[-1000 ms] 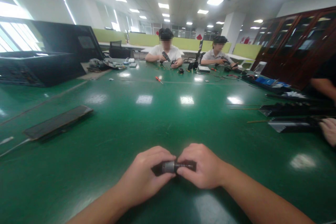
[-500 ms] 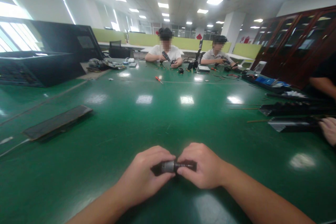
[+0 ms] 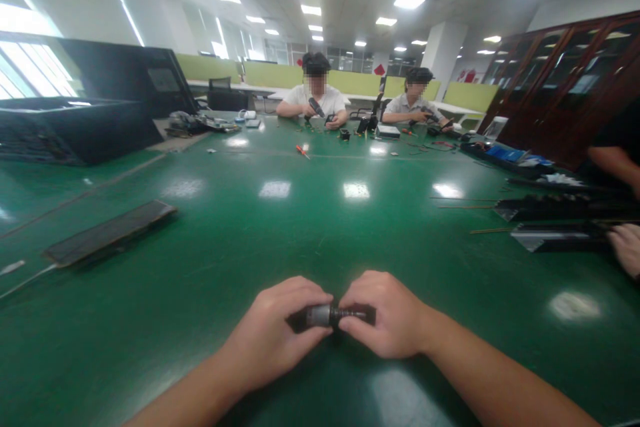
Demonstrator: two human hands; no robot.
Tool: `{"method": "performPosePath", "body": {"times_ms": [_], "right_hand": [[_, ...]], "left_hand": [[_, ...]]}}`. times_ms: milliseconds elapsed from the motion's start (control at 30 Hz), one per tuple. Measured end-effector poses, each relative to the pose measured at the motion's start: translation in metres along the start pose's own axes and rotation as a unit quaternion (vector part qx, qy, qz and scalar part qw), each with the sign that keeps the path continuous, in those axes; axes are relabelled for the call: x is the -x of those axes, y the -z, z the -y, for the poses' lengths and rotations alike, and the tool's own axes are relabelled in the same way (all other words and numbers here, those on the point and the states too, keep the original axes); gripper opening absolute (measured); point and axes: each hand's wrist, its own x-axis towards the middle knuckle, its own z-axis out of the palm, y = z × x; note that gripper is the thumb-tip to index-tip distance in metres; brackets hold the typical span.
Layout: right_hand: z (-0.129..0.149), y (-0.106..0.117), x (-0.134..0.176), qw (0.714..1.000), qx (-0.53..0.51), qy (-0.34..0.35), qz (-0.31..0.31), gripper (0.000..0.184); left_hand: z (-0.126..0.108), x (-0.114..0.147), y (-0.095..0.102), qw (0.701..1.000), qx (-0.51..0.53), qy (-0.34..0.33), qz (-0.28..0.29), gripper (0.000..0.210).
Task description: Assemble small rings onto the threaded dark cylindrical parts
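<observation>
A small cylindrical part point(image 3: 319, 315) with a silver-grey body and a thin, dark, ridged shaft lies sideways between my hands, near the front of the green table. My left hand point(image 3: 280, 323) is closed around the silver end, thumb below and fingers above. On the shaft end, my right hand point(image 3: 383, 313) pinches with thumb and forefinger. The fingertips of both hands are close together at the middle of the part. Its outer ends are partly hidden in my palms, and the exact kind cannot be made out.
A flat dark slab point(image 3: 113, 233) with a white cable lies at left. A red screwdriver point(image 3: 303, 151) lies further back. Black channel-shaped trays point(image 3: 555, 238) and a co-worker's hand point(image 3: 627, 250) are at right. Two people sit opposite with power tools. A large black case point(image 3: 75, 130) stands left.
Both hands keep hold of the cylindrical part in almost the same place. The fingertips of the two hands are very slightly further apart.
</observation>
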Motion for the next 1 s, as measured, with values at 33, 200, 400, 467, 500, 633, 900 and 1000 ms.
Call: {"method": "performPosePath", "body": {"times_ms": [33, 200, 400, 467, 500, 633, 900, 1000], "right_hand": [[-0.0001, 0.0001, 0.0002, 1.0, 0.002, 0.001, 0.002, 0.019], [0.0004, 0.0011, 0.0003, 1.0, 0.003, 0.002, 0.004, 0.018], [0.0019, 0.0017, -0.0007, 1.0, -0.002, -0.005, 0.005, 0.019], [0.002, 0.0016, -0.0004, 1.0, -0.003, -0.008, 0.004, 0.019], [0.002, 0.0016, -0.0002, 1.0, -0.003, -0.009, 0.003, 0.019], [0.0015, 0.0021, 0.0001, 1.0, -0.003, -0.01, -0.001, 0.019], [-0.0002, 0.0023, 0.0, 1.0, 0.005, -0.01, -0.005, 0.018], [0.0, 0.0014, 0.0009, 1.0, 0.005, -0.009, -0.01, 0.018]], "left_hand": [[-0.0003, 0.0003, 0.0002, 1.0, 0.001, 0.0, -0.001, 0.021], [0.0001, 0.0018, 0.0007, 1.0, 0.001, -0.002, 0.0, 0.022], [0.0007, 0.001, 0.0005, 1.0, -0.002, -0.002, -0.003, 0.023], [0.0002, 0.0004, 0.0005, 1.0, -0.004, -0.002, -0.003, 0.023], [-0.0001, 0.0001, 0.0006, 1.0, -0.004, -0.001, -0.002, 0.022], [-0.0002, -0.0009, 0.0016, 1.0, -0.007, -0.001, -0.001, 0.022], [0.0031, 0.0017, 0.0018, 1.0, -0.011, -0.001, -0.003, 0.022], [0.0022, 0.0017, 0.0015, 1.0, -0.012, -0.004, -0.006, 0.022]]}}
